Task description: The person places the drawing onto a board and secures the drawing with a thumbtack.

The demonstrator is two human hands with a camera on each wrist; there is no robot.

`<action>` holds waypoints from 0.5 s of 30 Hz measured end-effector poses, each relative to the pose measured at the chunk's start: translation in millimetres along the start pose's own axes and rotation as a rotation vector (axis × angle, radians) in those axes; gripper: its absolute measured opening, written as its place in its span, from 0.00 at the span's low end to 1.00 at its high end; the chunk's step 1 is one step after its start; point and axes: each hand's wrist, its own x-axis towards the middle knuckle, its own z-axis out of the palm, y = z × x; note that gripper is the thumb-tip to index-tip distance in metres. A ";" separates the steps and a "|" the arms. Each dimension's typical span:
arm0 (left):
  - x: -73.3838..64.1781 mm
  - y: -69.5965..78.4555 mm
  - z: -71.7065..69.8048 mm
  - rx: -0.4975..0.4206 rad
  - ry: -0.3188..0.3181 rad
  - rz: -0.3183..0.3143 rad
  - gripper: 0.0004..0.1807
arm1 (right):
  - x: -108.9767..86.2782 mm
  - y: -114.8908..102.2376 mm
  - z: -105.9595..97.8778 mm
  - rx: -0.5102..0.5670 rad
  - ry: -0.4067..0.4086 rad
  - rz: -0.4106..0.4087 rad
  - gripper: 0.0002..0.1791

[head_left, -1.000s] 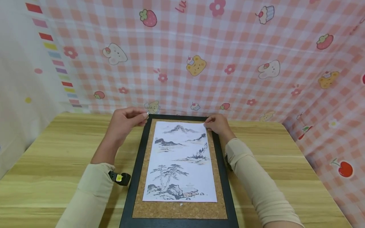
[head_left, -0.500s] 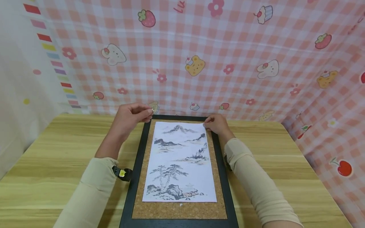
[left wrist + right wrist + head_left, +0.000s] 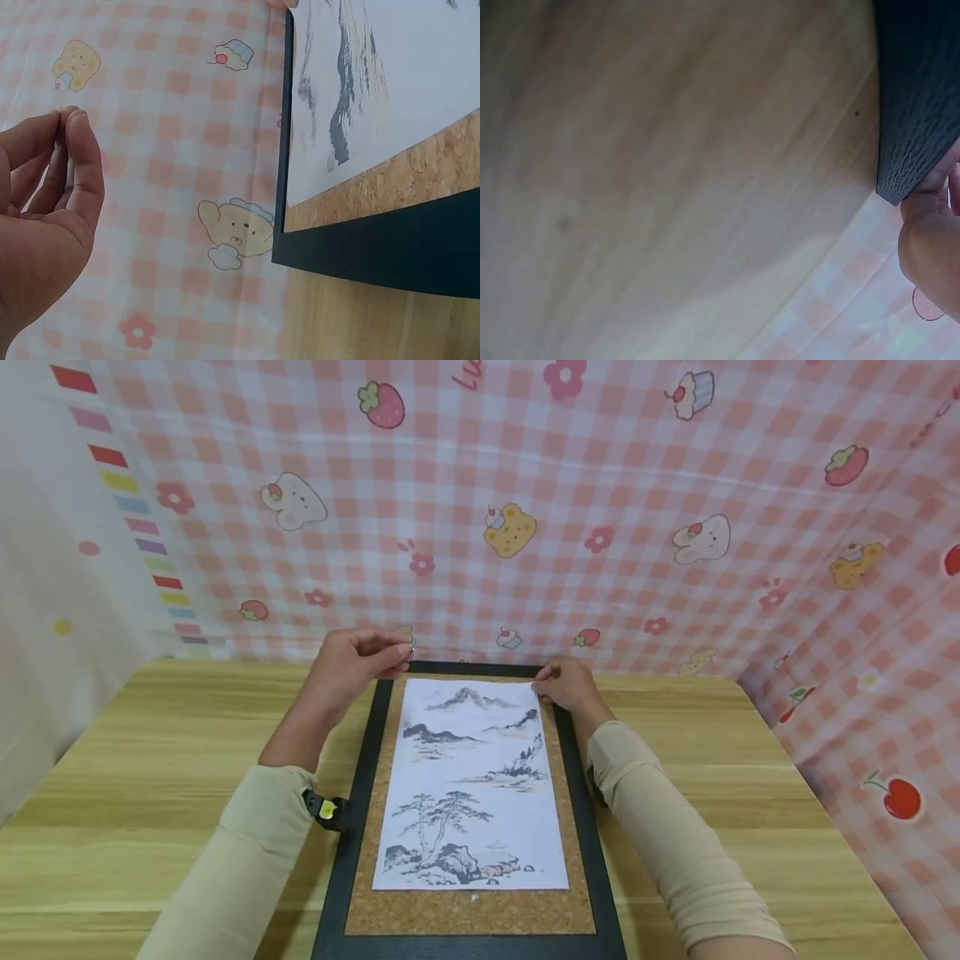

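A sheet of paper (image 3: pixel 472 777) with an ink landscape of mountains and pines lies on a black-framed cork board (image 3: pixel 420 914). My right hand (image 3: pixel 566 685) pinches the paper's top right corner; in the right wrist view that hand (image 3: pixel 934 240) is partly cut off beside the frame's corner. My left hand (image 3: pixel 356 664) is raised by the board's top left corner, thumb and fingertips together on a tiny shiny pin-like thing (image 3: pixel 412 649). The left wrist view shows this hand (image 3: pixel 60 187) apart from the board, with the tiny thing hidden by the fingertips.
A small clear pin (image 3: pixel 474 897) stands in the cork just below the paper's lower edge. The board rests on a wood-grain table (image 3: pixel 705 810). Behind and to the right hangs a pink checked cloth (image 3: pixel 450 468).
My left hand has moved right and slightly up, toward the board's top edge, with the tiny thing in its fingertips. The right hand stays at the paper's corner.
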 end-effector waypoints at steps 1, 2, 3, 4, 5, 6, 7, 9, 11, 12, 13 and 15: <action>0.9 0.2 0.9 -0.005 -0.005 0.005 0.16 | 0.0 0.0 -0.3 0.000 -0.002 -0.002 0.05; 1.5 0.5 1.6 -0.012 -0.009 0.012 0.16 | 0.0 -0.2 -0.4 0.002 -0.003 -0.003 0.05; 1.9 1.1 2.2 -0.010 -0.013 0.019 0.16 | -0.2 -0.7 -0.5 0.004 -0.004 -0.005 0.05; 2.6 1.3 2.7 -0.007 -0.015 0.022 0.16 | -0.4 -1.2 -0.7 0.007 -0.005 -0.005 0.05; 3.1 1.8 3.3 -0.003 -0.017 0.026 0.16 | -0.4 -1.5 -0.6 0.009 -0.007 -0.006 0.05; 3.7 2.5 4.0 0.001 -0.019 0.030 0.15 | -0.6 -1.9 -0.7 0.012 -0.007 -0.006 0.05; 4.3 3.1 4.7 0.004 -0.022 0.033 0.15 | -0.6 -2.1 -0.7 0.013 -0.007 -0.006 0.05; 6.0 3.7 6.1 0.017 -0.029 0.035 0.14 | -0.5 -2.4 -0.7 0.012 -0.002 -0.002 0.05; 8.2 3.5 7.8 0.019 -0.035 0.030 0.14 | -0.2 -1.5 -0.9 0.010 -0.003 -0.001 0.05; 9.4 3.1 8.5 0.019 -0.038 0.027 0.14 | -0.2 -1.4 -1.1 0.011 -0.002 0.001 0.05; 10.5 2.8 9.4 0.018 -0.041 0.024 0.14 | -0.1 -1.0 -1.1 0.013 -0.002 0.002 0.05; 12.6 1.7 10.9 0.010 -0.049 0.015 0.14 | -0.2 0.0 -1.3 0.015 -0.006 0.003 0.05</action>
